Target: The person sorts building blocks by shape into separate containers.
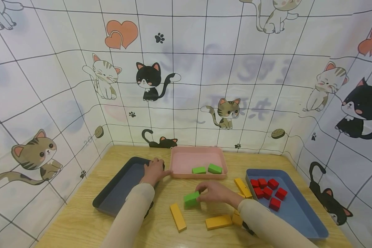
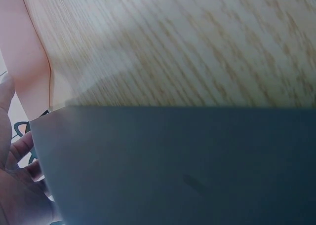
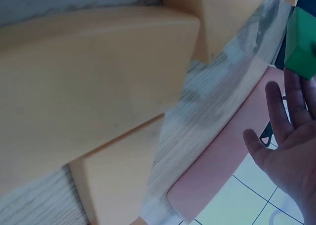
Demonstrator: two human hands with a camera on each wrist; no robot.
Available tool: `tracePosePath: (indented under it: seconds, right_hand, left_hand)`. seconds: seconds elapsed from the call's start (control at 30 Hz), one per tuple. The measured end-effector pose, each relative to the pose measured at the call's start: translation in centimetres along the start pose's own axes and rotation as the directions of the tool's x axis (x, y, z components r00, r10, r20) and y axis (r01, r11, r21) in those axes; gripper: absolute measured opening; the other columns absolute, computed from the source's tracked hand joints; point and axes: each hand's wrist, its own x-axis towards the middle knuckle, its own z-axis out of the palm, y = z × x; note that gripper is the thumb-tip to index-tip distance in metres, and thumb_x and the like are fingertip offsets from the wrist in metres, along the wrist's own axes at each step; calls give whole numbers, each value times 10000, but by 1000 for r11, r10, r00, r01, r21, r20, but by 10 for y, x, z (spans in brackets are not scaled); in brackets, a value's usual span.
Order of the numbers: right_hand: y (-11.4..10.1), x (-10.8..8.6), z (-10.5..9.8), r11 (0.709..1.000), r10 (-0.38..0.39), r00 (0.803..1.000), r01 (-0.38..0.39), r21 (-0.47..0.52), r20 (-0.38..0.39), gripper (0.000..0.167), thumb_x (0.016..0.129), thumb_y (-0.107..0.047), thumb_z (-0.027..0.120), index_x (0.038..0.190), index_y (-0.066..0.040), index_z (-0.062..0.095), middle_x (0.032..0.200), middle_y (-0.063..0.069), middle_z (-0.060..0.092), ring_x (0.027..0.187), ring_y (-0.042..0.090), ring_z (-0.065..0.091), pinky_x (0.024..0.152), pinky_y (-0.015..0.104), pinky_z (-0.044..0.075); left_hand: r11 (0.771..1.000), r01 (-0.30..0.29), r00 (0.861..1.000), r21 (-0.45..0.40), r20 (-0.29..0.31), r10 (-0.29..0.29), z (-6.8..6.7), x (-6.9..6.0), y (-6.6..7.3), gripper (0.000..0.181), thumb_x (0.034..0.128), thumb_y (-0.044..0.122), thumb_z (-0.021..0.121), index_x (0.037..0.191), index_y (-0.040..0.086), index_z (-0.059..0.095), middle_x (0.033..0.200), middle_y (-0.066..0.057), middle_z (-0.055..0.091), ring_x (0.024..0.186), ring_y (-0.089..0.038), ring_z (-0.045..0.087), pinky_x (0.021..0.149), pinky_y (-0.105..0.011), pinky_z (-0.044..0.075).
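My right hand pinches a green block above the middle of the table. In the right wrist view, this green block sits at the fingertips at the right edge. My left hand is at the far right corner of the dark grey tray, its thumb reaching toward the pink tray; contact is hard to tell. The left wrist view shows fingers loosely spread beside the tray's wall. Two green blocks lie inside the pink tray.
Yellow blocks lie about the table, including one yellow block at the front and another yellow block below my right hand. The blue tray on the right holds several red cubes. A cat-patterned sheet rises behind the table.
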Motion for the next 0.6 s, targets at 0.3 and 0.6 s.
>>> tracePosePath:
  seconds: [0.3, 0.6]
  right_hand:
    - [-5, 9, -3, 999, 36, 981, -31, 29, -192, 348, 869, -329, 755, 1133, -105, 719, 1103, 8, 685, 1010, 196, 627, 859, 434, 512]
    - [-10, 24, -5, 980, 195, 913, -168, 106, -359, 388, 879, -334, 754, 1164, -78, 694, 1024, -2, 699, 962, 169, 646, 830, 385, 536]
  left_hand:
    - [1000, 4, 1000, -3, 1, -4, -1, 0, 0, 692, 871, 526, 711, 1331, 29, 570, 1442, -239, 435, 1336, -468, 373, 1061, -724, 182]
    - [1000, -6, 1000, -10, -1, 6, -2, -2, 1, 673, 874, 515, 711, 1314, 24, 579, 1427, -247, 445, 1327, -478, 380, 1050, -734, 190]
